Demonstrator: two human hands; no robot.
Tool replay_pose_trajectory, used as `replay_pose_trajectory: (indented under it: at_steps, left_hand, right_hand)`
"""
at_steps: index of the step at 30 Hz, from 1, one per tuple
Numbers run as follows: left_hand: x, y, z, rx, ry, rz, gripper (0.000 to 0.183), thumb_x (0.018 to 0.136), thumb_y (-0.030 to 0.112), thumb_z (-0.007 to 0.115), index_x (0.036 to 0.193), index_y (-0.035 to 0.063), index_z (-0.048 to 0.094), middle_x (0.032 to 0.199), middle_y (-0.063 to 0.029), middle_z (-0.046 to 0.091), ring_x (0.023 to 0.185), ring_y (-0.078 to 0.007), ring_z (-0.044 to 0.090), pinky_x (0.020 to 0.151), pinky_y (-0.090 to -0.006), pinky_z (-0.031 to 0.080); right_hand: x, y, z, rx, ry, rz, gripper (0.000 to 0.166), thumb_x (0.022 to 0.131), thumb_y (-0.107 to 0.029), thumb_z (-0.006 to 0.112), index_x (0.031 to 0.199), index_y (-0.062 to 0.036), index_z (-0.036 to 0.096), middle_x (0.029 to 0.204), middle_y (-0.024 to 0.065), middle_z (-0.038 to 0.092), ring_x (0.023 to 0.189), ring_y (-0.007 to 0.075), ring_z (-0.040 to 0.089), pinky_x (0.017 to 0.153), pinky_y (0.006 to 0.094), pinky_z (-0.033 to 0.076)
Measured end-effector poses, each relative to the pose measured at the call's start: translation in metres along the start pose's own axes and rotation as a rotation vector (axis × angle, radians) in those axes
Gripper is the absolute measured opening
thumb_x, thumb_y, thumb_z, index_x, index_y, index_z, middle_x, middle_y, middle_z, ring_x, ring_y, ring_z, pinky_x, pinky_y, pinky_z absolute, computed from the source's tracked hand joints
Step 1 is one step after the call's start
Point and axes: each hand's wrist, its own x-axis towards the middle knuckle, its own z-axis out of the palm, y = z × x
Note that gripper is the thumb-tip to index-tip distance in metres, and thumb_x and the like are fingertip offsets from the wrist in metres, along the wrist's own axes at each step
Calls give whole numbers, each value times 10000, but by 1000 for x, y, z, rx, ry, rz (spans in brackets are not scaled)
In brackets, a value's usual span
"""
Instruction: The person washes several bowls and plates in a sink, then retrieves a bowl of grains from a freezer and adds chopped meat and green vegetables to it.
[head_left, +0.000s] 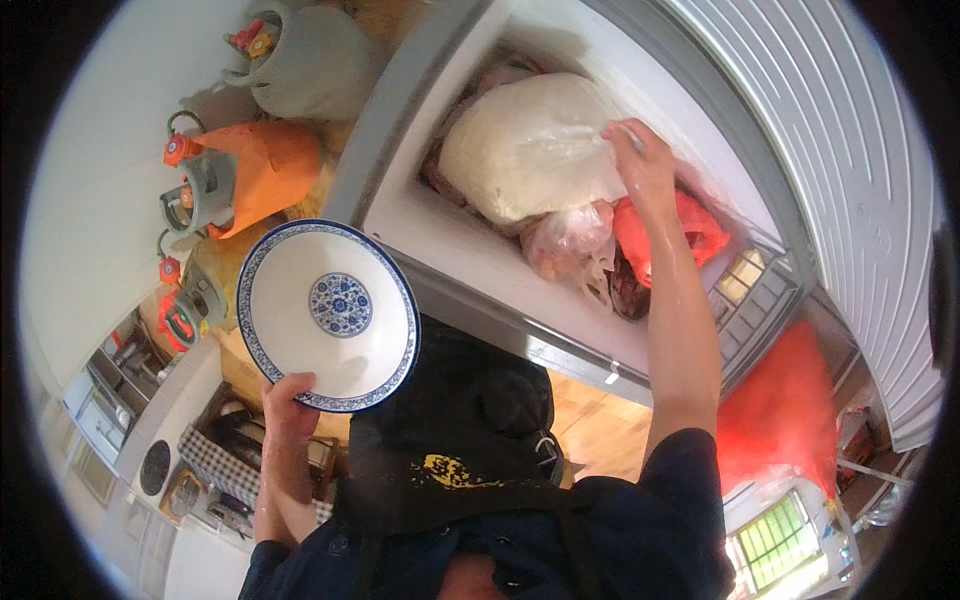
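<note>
My left hand (291, 409) holds a white bowl (285, 300) with a blue patterned rim and a blue floral medallion at its bottom. The thumb lies over the rim, and nothing is in the bowl. Inside an open chest freezer (450, 217), my right hand (646, 161) grips the creased side of a large, full whitish plastic bag (525, 150). Below that bag lies a smaller clear plastic bag (570, 240) with pinkish contents. A red plastic bag (701, 225) sits by my right forearm, partly hidden by it. My right fingertips are partly covered by plastic folds.
The freezer's raised ribbed lid (840, 150) stands at the right. A wire basket (750, 300) hangs at the freezer's right end. Gas cylinders stand on the left, one grey (315, 67) and one orange (270, 169). A big red bag (780, 412) is beyond the freezer's right end.
</note>
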Motion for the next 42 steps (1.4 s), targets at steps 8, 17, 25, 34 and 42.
replay_pose_trajectory:
  at_steps: [8, 17, 25, 34, 42]
  left_hand:
    - [11, -10, 26, 88, 25, -35, 668, 698, -67, 577, 1357, -47, 467, 1248, -184, 604, 1136, -348, 609, 978, -443, 505]
    - [-2, -20, 32, 71, 52, -50, 669, 703, -62, 575, 1361, -60, 457, 1262, -200, 599, 1164, -351, 599, 1008, -440, 488]
    - [-5, -28, 28, 52, 143, -63, 681, 692, -59, 578, 1363, -54, 458, 1255, -198, 602, 1151, -352, 604, 989, -446, 496]
    - [0, -33, 11, 13, 68, -65, 661, 691, -57, 598, 1341, -51, 480, 1228, -181, 615, 1127, -339, 616, 974, -436, 505]
    - [0, -34, 8, 8, 107, -63, 657, 694, -57, 603, 1339, -48, 480, 1216, -179, 620, 1106, -329, 627, 962, -423, 517]
  right_hand:
    - [61, 64, 77, -633, -458, -548, 335, 876, -195, 645, 1195, -94, 623, 1053, 152, 669, 975, 329, 632, 868, 423, 504]
    - [68, 60, 86, -640, -385, -379, 305, 929, -265, 604, 1187, -107, 641, 1142, 185, 667, 1080, 348, 630, 919, 455, 500]
    - [103, 92, 121, 267, -416, 195, 341, 921, -283, 674, 1148, -28, 666, 1017, 120, 714, 978, 256, 669, 857, 381, 532]
    - [95, 61, 109, -201, -388, -258, 219, 864, -155, 676, 1040, -44, 607, 986, 84, 679, 906, 202, 644, 802, 376, 510]
    - [84, 58, 119, -283, -136, -340, 241, 862, -165, 569, 1075, -57, 603, 1077, 196, 656, 1023, 405, 615, 882, 452, 489]
